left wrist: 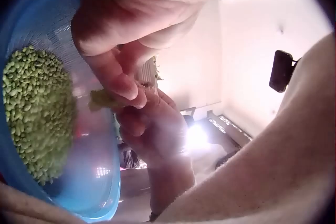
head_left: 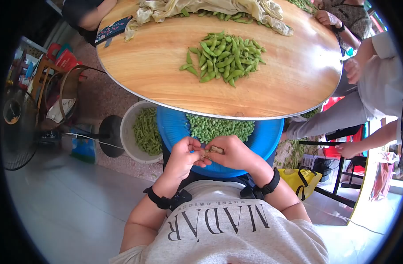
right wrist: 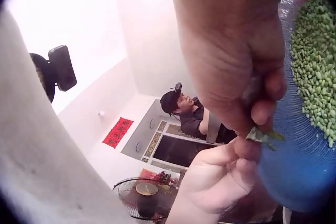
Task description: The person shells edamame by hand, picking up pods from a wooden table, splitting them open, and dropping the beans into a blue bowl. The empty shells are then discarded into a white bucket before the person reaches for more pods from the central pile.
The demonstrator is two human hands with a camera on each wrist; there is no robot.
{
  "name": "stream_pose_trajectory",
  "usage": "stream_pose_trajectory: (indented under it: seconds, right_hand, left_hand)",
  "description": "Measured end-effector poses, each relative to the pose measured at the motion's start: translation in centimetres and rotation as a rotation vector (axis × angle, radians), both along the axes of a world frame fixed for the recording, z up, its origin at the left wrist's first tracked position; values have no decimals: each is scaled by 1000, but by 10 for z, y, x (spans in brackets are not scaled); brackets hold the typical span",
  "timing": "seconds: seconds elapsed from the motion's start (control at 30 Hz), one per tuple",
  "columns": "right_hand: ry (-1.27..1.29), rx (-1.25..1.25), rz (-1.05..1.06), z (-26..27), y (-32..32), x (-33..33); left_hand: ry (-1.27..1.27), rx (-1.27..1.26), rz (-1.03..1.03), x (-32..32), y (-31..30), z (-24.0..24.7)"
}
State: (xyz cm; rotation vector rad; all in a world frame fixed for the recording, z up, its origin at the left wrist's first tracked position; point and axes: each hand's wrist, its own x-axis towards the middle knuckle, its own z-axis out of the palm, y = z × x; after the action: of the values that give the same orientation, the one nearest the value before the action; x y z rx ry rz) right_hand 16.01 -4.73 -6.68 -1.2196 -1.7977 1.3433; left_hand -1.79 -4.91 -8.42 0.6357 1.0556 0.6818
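Note:
Over a blue basin (head_left: 272, 136), my two hands meet fingertip to fingertip at a green soybean pod (right wrist: 260, 136). My left hand (head_left: 182, 155) pinches it between thumb and fingers. From the other side my right hand (head_left: 234, 152) pinches it too, its fingers curled in. A ragged green end of the pod sticks out past the fingertips in both wrist views; the rest is hidden by the fingers. Below, shelled green beans (head_left: 221, 128) are heaped in the basin, on the side nearer the table.
A round wooden table (head_left: 144, 75) overhangs the basin's far side, bearing a pile of whole pods (head_left: 228, 57) and a crumpled cloth (head_left: 175, 11). Left of the basin stands a white bucket (head_left: 127, 132) of green pods. A fan (head_left: 18, 127) is far left; other people sit around.

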Motion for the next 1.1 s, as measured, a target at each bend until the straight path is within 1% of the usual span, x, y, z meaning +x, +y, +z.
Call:
stream_pose_trajectory:
  seconds: [0.07, 0.13, 0.17, 0.23, 0.27, 0.3, 0.37, 0.4, 0.43, 0.5, 0.53, 0.63, 0.67, 0.7, 0.73, 0.77, 0.87, 0.97, 1.0, 1.1]
  right_hand:
    - [-39, 47, 28, -1, 4, 0]
    - [5, -46, 17, 8, 5, -3]
    - [28, -93, 12, 12, 6, -4]
    - [-62, 92, -65, 1, 5, -6]
    - [-107, 186, -102, -6, 5, -6]
    - [-162, 200, -138, -13, 4, -1]
    - [-270, 230, -207, -29, 1, 16]
    - [-277, 288, -218, -37, -1, 22]
    - [-327, 232, -199, -38, -4, 26]
    - [-424, 124, -156, -40, -4, 34]
    - [-389, 138, -196, -42, -4, 35]
    - [-408, 51, -202, -38, -3, 44]
    - [-445, 17, -163, -38, -1, 48]
    - [-460, -2, -144, -39, -1, 49]
    - [-475, -22, -125, -40, 0, 50]
    - [-490, -40, -107, -42, 0, 51]
    - [-392, 56, -76, -48, 0, 53]
    - [-313, 38, -84, -43, -4, 57]
    - [-264, 23, -70, -39, -4, 59]
    - [-100, -36, -22, -19, -8, 64]
  left_hand:
    - [18, 21, -16, -1, 2, 5]
    - [56, 62, -52, -1, 2, 13]
    - [111, 127, -68, -1, 2, 14]
    - [224, 250, -98, -1, -2, 14]
    - [309, 319, -74, -7, -5, 18]
    - [427, 445, -50, -18, -5, 20]
    - [681, 528, 7, -46, 1, 23]
    - [891, 638, -45, -66, 6, 20]
    - [1103, 744, -101, -79, 11, 22]
    - [1336, 719, -179, -89, 21, 36]
    - [1403, 694, -209, -95, 28, 35]
    - [1559, 940, -148, -93, 50, 51]
    - [1422, 881, -67, -85, 63, 63]
    - [1294, 986, 12, -68, 75, 81]
    - [1198, 1047, 19, -51, 87, 95]
    - [1149, 1103, 31, -37, 101, 97]
    - [1018, 1169, -104, -3, 141, 95]
    - [1260, 1268, -316, 3, 169, 70]
    - [1194, 1350, -262, 1, 176, 66]
    - [975, 1015, -91, -6, 172, 64]
